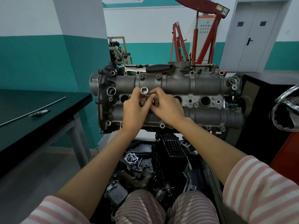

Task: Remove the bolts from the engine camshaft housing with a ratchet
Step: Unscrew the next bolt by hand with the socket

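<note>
The grey camshaft housing (178, 84) lies across the middle of the head view on an engine stand. Over its centre, my left hand (134, 109) grips a silver socket (144, 91) with its open end turned up toward me. My right hand (165, 105) meets it from the right, fingertips pinching a small dark part beside the socket; what that part is stays hidden by the fingers. A ratchet with a black handle (159, 68) and chrome head lies on the far edge of the housing. Several bolts (162, 125) sit in the housing's flanges.
A dark table (24, 120) on the left carries a thin rod and a spark plug (39, 113). Loose engine parts (145, 172) fill a tray below the engine. A chrome wheel (288, 110) juts in at the right. A red engine hoist (202, 38) stands behind.
</note>
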Motion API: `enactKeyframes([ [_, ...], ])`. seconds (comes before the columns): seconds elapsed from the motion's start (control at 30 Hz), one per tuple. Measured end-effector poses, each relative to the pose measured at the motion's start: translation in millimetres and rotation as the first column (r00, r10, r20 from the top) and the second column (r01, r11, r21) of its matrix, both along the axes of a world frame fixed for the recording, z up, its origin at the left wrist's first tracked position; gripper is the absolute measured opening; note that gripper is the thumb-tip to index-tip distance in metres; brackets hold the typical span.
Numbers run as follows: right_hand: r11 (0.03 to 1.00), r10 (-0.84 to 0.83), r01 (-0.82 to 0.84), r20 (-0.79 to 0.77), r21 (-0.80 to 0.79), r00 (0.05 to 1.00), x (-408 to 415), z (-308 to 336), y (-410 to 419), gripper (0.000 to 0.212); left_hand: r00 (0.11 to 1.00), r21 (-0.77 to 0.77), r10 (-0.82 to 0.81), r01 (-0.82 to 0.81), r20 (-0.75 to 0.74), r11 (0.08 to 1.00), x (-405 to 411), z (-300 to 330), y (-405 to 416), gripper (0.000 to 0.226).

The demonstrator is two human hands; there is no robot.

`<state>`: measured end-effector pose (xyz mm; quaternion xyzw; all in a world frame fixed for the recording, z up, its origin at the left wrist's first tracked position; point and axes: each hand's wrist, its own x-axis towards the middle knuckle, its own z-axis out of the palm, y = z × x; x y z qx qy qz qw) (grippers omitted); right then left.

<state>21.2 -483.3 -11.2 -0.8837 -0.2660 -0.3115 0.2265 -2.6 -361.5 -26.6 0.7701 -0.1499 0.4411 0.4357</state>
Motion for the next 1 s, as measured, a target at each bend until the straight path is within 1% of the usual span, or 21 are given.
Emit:
enactKeyframes([
  [0.1,0.999,0.000,0.002,0.040,-0.046,0.999,1.2,-1.2,-0.9,0.019,1.000,0.094,-0.016,0.016,0.007,0.995,-2.6,-1.1,1.9,0.018],
  [0.17,0.997,0.007,0.000,0.075,-0.083,0.997,0.6,-1.8,-0.8,0.020,0.999,0.157,-0.008,0.003,0.035,0.988,-4.1,-1.5,2.7,0.022],
  [0.2,0.996,0.013,-0.005,0.088,-0.091,0.996,0.3,-2.0,-0.7,0.022,0.999,0.161,-0.005,-0.002,0.044,0.987,-4.3,-1.3,2.9,0.024],
  [0.3,0.995,0.028,-0.015,0.117,-0.104,0.993,-0.1,-2.8,-0.5,0.028,0.999,0.103,0.008,-0.011,0.033,0.995,-1.3,-1.4,3.9,0.011],
  [0.37,0.996,0.026,-0.017,0.100,-0.092,0.995,0.4,-3.3,-0.6,0.030,1.000,0.049,0.007,-0.008,0.013,0.999,0.3,-1.2,3.3,0.014],
  [0.47,1.000,0.018,-0.017,0.027,-0.021,0.999,1.4,-1.9,-0.5,0.035,1.000,0.005,-0.009,0.009,-0.009,1.000,0.3,-0.2,1.8,0.023],
  [0.6,1.000,0.001,-0.001,0.009,-0.010,1.000,2.5,-1.4,-0.5,0.024,1.000,-0.004,-0.021,0.021,-0.019,1.000,-0.4,1.0,2.3,0.026],
  [0.77,1.000,0.003,-0.002,-0.017,0.022,1.000,1.9,0.1,-0.5,0.021,1.000,-0.009,-0.014,0.014,-0.013,1.000,-0.8,1.4,2.3,0.030],
  [0.9,0.998,0.002,0.001,0.044,-0.063,0.999,1.2,-0.8,-0.9,0.014,1.000,-0.007,-0.024,0.024,-0.006,1.000,-1.7,1.6,1.6,0.030],
  [1.0,0.998,0.015,-0.010,0.075,-0.065,0.997,1.8,-1.9,-1.4,0.017,1.000,0.050,-0.009,0.009,-0.005,0.999,-3.1,0.9,1.8,0.020],
])
